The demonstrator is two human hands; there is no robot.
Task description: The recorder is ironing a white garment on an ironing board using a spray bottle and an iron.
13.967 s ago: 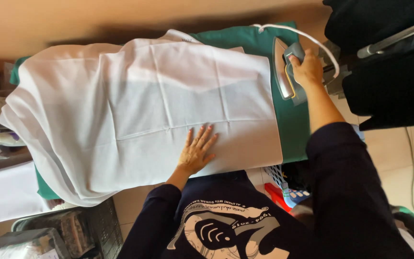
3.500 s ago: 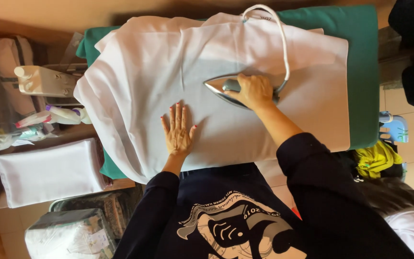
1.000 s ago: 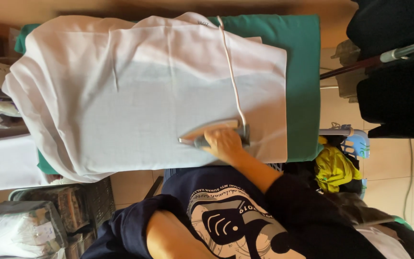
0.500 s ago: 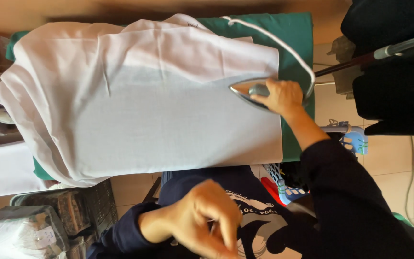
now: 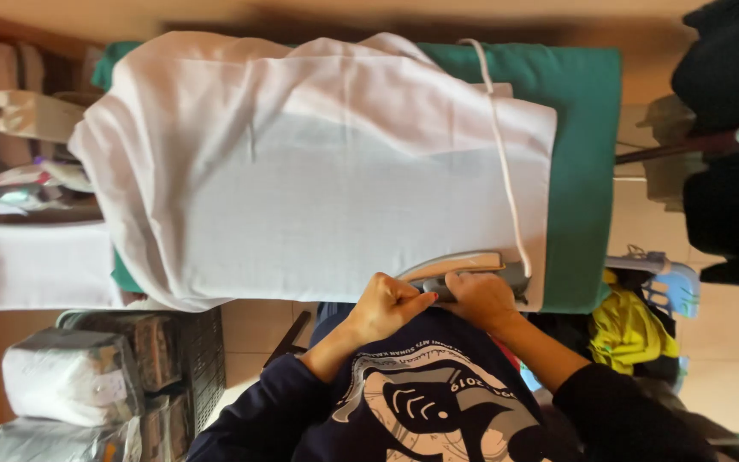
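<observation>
One head view, looking straight down at one wide white cloth (image 5: pixel 318 171) spread over one green padded ironing board (image 5: pixel 588 154). The cloth looks thin and smooth in the middle, a bit rumpled and bunched where it hangs off the far left end. One grey electric iron with a shiny metal soleplate (image 5: pixel 464 269) sits at the near edge of the cloth, by the right corner, with its white cord (image 5: pixel 502 162) snaking across the fabric to the far side. Right hand (image 5: pixel 482 298) is wrapped around the iron's handle. Left hand (image 5: pixel 384 306) is curled into a loose fist right beside it at the cloth's near edge; can't tell if it's pinching the fabric. Off to the left there's one folded white cloth stack (image 5: pixel 40 265) and two plastic-wrapped bundles (image 5: pixel 70 385) lower down.
</observation>
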